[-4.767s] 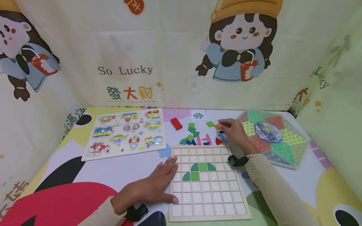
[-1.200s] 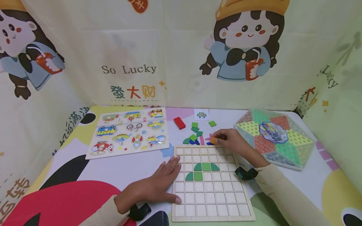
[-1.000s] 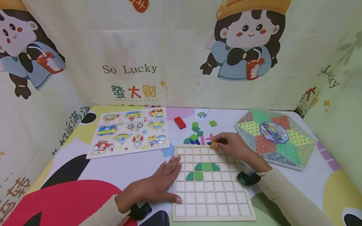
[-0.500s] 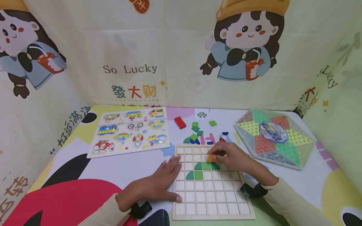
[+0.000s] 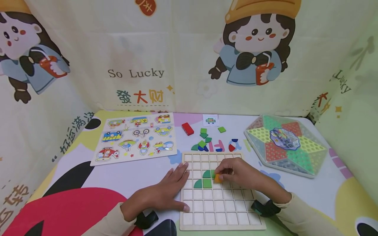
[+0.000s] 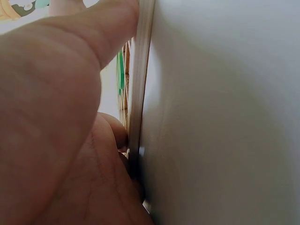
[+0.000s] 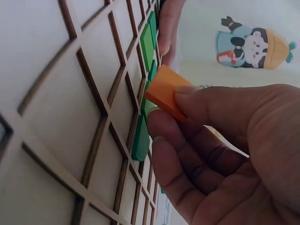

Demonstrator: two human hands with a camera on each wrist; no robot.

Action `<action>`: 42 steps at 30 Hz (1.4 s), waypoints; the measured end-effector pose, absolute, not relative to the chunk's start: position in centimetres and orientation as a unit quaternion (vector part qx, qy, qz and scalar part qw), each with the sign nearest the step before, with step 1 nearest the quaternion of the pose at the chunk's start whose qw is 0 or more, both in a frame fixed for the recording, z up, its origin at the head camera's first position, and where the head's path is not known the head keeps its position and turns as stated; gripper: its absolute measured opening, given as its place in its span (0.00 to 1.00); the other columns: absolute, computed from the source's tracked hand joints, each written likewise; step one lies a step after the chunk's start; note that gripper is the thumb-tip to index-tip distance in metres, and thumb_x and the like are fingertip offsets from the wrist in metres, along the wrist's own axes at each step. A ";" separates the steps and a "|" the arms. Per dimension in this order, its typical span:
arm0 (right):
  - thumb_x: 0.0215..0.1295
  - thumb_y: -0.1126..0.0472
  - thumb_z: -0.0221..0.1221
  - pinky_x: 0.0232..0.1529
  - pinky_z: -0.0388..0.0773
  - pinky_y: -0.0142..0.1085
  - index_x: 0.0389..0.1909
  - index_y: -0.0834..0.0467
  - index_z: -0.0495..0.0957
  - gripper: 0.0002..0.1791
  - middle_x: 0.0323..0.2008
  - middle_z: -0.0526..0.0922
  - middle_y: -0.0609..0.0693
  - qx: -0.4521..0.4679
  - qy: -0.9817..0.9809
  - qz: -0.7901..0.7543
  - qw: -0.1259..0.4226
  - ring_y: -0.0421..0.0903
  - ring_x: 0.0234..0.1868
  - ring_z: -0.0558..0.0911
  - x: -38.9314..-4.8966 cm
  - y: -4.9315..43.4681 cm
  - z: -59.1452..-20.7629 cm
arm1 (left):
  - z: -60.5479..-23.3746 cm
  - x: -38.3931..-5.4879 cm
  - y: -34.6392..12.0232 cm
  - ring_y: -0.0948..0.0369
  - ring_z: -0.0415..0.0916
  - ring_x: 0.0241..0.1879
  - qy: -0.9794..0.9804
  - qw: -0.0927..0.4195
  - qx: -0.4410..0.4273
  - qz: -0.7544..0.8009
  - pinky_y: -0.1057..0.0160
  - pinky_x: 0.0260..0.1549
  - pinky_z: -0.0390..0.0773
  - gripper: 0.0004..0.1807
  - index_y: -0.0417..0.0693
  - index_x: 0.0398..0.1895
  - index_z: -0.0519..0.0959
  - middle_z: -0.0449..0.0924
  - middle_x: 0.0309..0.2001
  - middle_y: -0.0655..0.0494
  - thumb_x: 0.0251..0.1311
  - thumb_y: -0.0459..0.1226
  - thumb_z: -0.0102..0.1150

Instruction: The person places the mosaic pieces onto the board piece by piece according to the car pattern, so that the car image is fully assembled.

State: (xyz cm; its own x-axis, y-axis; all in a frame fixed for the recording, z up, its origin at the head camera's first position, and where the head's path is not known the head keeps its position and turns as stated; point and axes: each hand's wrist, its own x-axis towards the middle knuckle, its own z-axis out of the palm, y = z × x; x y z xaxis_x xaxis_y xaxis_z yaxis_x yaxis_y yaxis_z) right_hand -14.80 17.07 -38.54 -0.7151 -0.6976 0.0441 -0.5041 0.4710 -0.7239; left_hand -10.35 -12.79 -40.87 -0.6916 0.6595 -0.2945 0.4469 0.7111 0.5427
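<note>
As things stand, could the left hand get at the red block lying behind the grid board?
Probably yes. The left hand rests flat against the grid board holding nothing, and the red block lies in the open beyond the board's far left corner, with only bare tabletop between them.

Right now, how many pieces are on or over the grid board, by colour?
Dark green quarter-rounds: 2
Light green squares: 2
Orange piece, pinched by the right hand: 1
Total: 5 in view on or over the grid board; the right hand may hide more.
</note>
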 end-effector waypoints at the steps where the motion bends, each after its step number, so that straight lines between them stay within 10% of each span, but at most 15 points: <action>1: 0.60 0.71 0.64 0.36 0.79 0.32 0.39 0.58 0.85 0.09 0.36 0.83 0.41 -0.359 0.847 -0.371 0.129 0.37 0.35 0.78 -14.7 17.0 -38.6 | -40.9 -10.3 -12.8 0.57 0.22 0.75 0.893 0.241 0.309 0.221 0.45 0.70 0.34 0.60 0.46 0.78 0.45 0.27 0.78 0.57 0.51 0.64 0.62; 42: 0.63 0.64 0.65 0.31 0.74 0.31 0.38 0.53 0.84 0.05 0.34 0.80 0.40 -0.344 0.864 -0.352 0.111 0.37 0.30 0.74 -15.3 17.3 -38.9 | -40.9 -10.4 -12.8 0.58 0.21 0.75 0.894 0.245 0.304 0.218 0.46 0.70 0.33 0.60 0.48 0.78 0.44 0.25 0.78 0.59 0.50 0.65 0.62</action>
